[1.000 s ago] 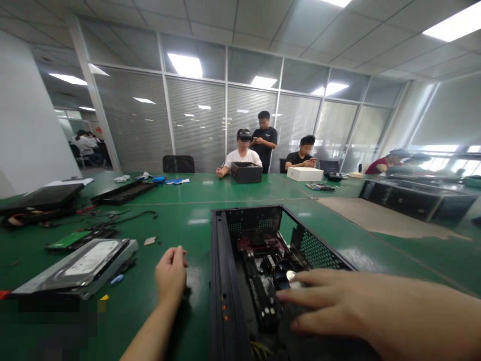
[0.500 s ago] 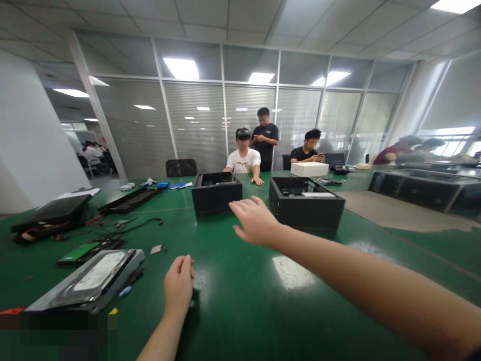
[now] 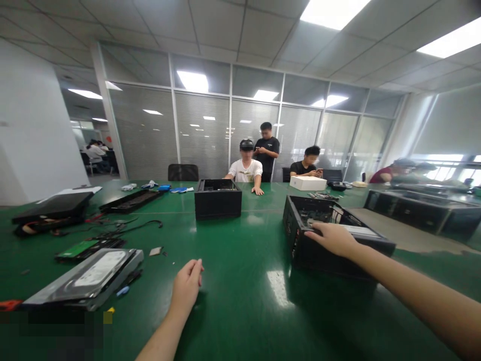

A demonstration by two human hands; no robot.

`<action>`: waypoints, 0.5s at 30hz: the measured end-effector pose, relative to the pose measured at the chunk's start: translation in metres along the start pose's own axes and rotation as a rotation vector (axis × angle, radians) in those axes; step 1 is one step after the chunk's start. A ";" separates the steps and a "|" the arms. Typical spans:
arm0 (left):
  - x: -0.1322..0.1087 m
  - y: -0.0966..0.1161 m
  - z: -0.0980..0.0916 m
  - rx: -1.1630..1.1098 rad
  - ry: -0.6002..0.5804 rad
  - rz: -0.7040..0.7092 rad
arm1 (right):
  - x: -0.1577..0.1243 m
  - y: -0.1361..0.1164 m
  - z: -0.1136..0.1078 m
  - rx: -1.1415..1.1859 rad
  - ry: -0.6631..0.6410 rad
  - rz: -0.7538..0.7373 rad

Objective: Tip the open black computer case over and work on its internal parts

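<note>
My right hand [image 3: 332,238] is at the near left edge of an open black computer case [image 3: 338,260], its fingers over the rim. Some of the inside of that case shows, with a pale strip along its near side. My left hand [image 3: 188,281] hovers over or rests on the green table [image 3: 229,321], fingers curled inward, with nothing visible in it. To its left lies a metal hard drive [image 3: 93,273] with a white label. Farther back stands a second open black computer case [image 3: 218,203], apart from both hands.
At left are a green circuit board [image 3: 77,249], loose cables [image 3: 146,224], a long black tray-like panel [image 3: 130,200] and blue-white gloves [image 3: 180,190]. A white box [image 3: 308,183] stands far right, and a large dark case [image 3: 424,210] at right. Several people are around the table.
My right hand has moved right onto the right-hand computer case, which now sits nearer and farther right. My left hand has shifted slightly right, still curled. The view has tilted up a little.
</note>
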State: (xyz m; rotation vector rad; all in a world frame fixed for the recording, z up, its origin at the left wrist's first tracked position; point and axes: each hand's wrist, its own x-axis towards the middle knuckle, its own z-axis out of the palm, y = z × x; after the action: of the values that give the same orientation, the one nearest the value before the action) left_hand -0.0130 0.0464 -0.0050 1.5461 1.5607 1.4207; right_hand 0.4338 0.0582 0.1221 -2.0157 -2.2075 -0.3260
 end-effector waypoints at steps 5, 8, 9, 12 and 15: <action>0.001 -0.002 0.000 -0.013 0.001 -0.003 | -0.041 -0.033 -0.024 0.032 -0.068 -0.118; 0.002 -0.001 0.000 0.007 0.002 -0.004 | -0.086 -0.072 -0.046 0.079 -0.116 -0.181; 0.003 -0.001 0.000 0.013 0.004 -0.009 | -0.102 -0.087 -0.052 0.112 -0.133 -0.198; 0.004 0.001 0.000 0.035 0.006 -0.024 | -0.147 -0.130 -0.063 0.193 -0.165 -0.326; 0.005 0.001 0.000 0.038 0.001 -0.023 | -0.183 -0.157 -0.070 0.220 -0.189 -0.575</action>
State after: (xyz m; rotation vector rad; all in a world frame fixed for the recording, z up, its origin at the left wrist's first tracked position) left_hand -0.0138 0.0510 -0.0025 1.5447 1.6096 1.3876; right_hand 0.2922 -0.1483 0.1346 -1.3201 -2.7674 0.0602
